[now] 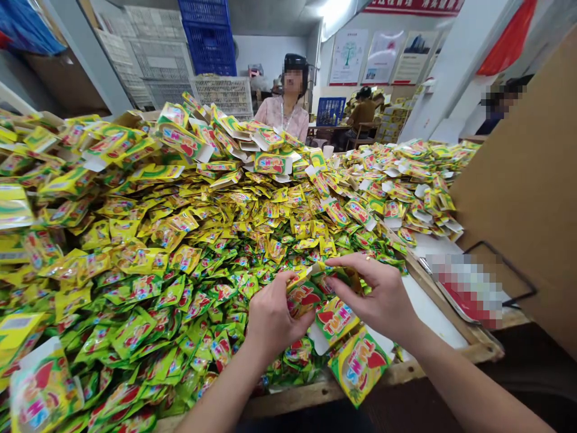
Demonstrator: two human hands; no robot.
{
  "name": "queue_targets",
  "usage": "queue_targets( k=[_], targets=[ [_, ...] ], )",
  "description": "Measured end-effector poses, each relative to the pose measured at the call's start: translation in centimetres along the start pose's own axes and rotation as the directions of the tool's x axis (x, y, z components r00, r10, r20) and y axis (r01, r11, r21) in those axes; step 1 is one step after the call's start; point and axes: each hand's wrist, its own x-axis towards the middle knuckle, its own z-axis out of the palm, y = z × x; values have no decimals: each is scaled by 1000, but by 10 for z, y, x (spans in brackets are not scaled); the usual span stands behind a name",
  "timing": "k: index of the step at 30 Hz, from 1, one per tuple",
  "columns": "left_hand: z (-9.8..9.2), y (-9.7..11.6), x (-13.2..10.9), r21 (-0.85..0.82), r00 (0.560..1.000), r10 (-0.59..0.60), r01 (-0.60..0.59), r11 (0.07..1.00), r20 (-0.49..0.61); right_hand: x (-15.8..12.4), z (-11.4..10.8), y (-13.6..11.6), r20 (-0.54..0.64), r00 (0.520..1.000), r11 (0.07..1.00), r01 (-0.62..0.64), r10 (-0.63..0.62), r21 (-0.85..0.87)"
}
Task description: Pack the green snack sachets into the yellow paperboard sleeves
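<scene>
While a small printed carton [304,297] is held by the left hand [273,313], whose fingers and thumb are closed around it, its upper end is touched by the right hand [383,294], which is partly open with bent fingers; whether something is pinched there cannot be told. Just below the hands, two further cartons [360,364] are seen at the front edge of the desk [311,395]. To the left, many green sachets [148,337] are heaped.

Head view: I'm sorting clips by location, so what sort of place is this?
Probably a packing workshop: heaped small packets, open printed cartons and stacked plastic crates suggest it.
</scene>
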Motion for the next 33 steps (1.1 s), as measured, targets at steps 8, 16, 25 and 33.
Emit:
queue_targets(
  k=[8,16,25,33],
  targets=[
    [0,-2,1,55,984,165,-162,985,-71,18,-7,2,392,892,964,-262,225,43],
    [9,0,-3,116,986,145,-136,984,-78,18,8,10,396,883,921,-346,254,180],
    [4,1,-1,-86,999,3,-7,996,-48,35,18,7,240,923,944,-324,302,55],
    [-4,-4,4,-86,999,39,-42,995,-34,47,11,16,494,821,843,-460,285,278]
  ],
)
